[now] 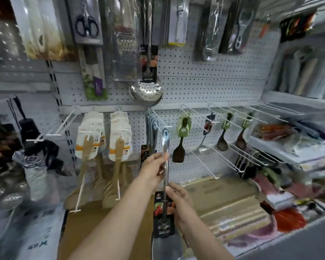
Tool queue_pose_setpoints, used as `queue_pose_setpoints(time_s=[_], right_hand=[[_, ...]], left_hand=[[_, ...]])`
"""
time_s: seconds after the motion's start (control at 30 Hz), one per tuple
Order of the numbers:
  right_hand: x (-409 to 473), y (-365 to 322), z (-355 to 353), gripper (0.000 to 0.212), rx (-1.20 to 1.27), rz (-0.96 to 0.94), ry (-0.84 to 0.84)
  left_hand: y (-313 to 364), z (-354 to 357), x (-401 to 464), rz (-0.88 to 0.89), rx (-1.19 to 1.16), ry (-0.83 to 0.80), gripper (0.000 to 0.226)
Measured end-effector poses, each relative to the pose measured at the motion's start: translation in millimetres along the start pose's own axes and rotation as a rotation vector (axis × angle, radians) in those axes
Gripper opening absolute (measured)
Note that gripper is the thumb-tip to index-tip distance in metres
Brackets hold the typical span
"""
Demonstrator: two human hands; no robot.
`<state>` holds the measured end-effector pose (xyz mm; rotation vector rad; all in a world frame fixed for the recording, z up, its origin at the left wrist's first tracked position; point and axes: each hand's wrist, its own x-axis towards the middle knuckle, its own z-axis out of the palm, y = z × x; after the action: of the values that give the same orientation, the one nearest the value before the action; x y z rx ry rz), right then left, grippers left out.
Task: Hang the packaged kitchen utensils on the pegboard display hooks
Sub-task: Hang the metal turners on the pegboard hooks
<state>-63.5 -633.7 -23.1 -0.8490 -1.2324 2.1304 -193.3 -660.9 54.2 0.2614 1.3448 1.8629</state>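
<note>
Steel-handled utensil [165, 177] held upright before the pegboard [204, 68], clamped at two points. Left hand [154, 166] pinched on the upper handle, right hand [178, 203] curled round the lower handle at the printed card sleeve [163, 212]. Blue hanging loop [165, 133] at the top, just beside the tip of a white display hook [160, 120] — not yet threaded, as far as can be judged. Same hook already loaded with matching blue-looped pieces [152, 121]. Wooden spatulas [88, 147] on hooks to the left, dark-headed spoons [222, 141] to the right. Step in hand: aligning loop with hook. Next move calls for raising the loop to the hook tip, sliding it back, then releasing — steady lower grip needed against swing.
</note>
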Motion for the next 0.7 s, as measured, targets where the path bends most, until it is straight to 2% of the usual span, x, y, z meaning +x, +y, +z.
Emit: queue_pose_setpoints(time_s=[0.2, 0.27, 0.37, 0.47, 0.7], right_hand=[[22, 0, -21, 0.041, -0.025, 0.04, -0.106], [30, 2, -22, 0.041, -0.032, 0.048, -0.118], [44, 3, -20, 0.051, -0.068, 0.033, -0.131], [58, 3, -17, 0.038, -0.088, 0.048, -0.137], [77, 2, -9, 0.033, -0.096, 0.066, -0.192]], left_hand=[[-11, 6, 7, 0.036, -0.02, 0.092, 0.014], [-13, 5, 10, 0.05, -0.011, 0.095, 0.018], [-13, 3, 17, 0.075, -0.006, 0.11, 0.023], [-11, 2, 25, 0.092, 0.0, 0.132, 0.031], [-12, -8, 50, 0.122, 0.028, 0.146, 0.015]])
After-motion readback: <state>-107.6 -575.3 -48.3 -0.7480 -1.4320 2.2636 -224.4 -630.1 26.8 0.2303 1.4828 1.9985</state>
